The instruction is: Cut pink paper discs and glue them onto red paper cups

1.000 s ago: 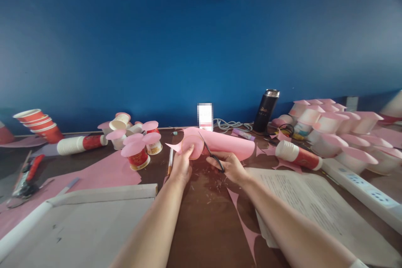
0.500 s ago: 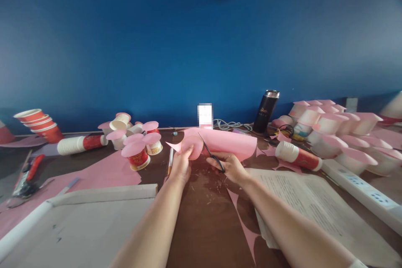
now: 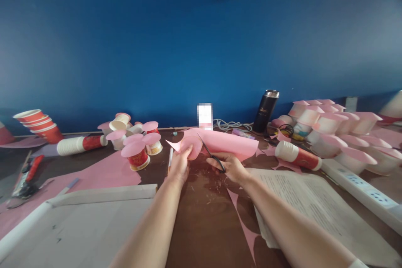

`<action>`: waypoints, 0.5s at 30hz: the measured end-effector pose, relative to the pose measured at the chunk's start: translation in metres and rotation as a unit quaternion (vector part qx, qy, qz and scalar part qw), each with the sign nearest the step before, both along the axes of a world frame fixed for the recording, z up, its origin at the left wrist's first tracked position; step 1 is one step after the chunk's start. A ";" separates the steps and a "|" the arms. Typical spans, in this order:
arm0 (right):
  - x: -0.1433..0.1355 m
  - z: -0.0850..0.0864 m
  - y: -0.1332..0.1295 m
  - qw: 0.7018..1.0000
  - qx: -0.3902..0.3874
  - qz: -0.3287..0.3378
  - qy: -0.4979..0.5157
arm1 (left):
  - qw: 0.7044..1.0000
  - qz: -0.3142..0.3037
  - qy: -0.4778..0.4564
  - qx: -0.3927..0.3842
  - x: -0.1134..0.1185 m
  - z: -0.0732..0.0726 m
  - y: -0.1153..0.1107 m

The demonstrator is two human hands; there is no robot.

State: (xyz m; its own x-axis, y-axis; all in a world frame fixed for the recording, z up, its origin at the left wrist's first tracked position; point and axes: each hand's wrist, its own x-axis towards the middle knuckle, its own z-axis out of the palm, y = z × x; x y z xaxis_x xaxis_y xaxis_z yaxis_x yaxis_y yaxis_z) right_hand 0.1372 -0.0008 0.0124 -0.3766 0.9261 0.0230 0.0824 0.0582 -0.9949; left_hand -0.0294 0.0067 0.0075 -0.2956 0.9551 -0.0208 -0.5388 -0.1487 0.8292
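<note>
- Pink paper (image 3: pixel 234 142): in the head view, my only one, it stretches from my left hand (image 3: pixel 181 165) to just beyond my right hand (image 3: pixel 231 168), where it curls into a loose roll.
- My left hand is pinching it, thumb on top of a round shape (image 3: pixel 195 145) with a tan edge; whether that edge is drawn or belongs to a separate disc, I can't tell.
- My right hand grips black scissors (image 3: pixel 216 161), blades slanting away from me along the round shape's right side. How far they're parted is too fine to see.
- For a clean curve, I judge it best to hold my right hand steady and turn the paper with my left, feeding the edge into the blades in short snips.
- My thumb should press enough to stop slipping, without creasing, and sit well inside the line.
- The pointed flap (image 3: pixel 172 145) left of my left hand is best left hanging free.
- The roll could spring back into the blades, so I'd nudge it aside.
- My right forearm (image 3: pixel 276 215) crosses a printed sheet (image 3: pixel 301 197); lifting it slightly would avoid dragging that over the table (image 3: pixel 197 230).
</note>
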 end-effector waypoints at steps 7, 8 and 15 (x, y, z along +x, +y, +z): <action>0.001 -0.001 0.001 1.000 0.016 0.008 -0.014 | 1.000 0.000 0.006 0.002 -0.001 0.000 0.000; 0.001 -0.002 0.001 1.000 0.018 0.009 -0.015 | 1.000 0.001 0.006 0.003 -0.001 -0.001 0.001; 0.002 -0.001 0.001 1.000 0.010 -0.002 -0.020 | 1.000 -0.006 0.009 0.007 -0.004 -0.004 0.003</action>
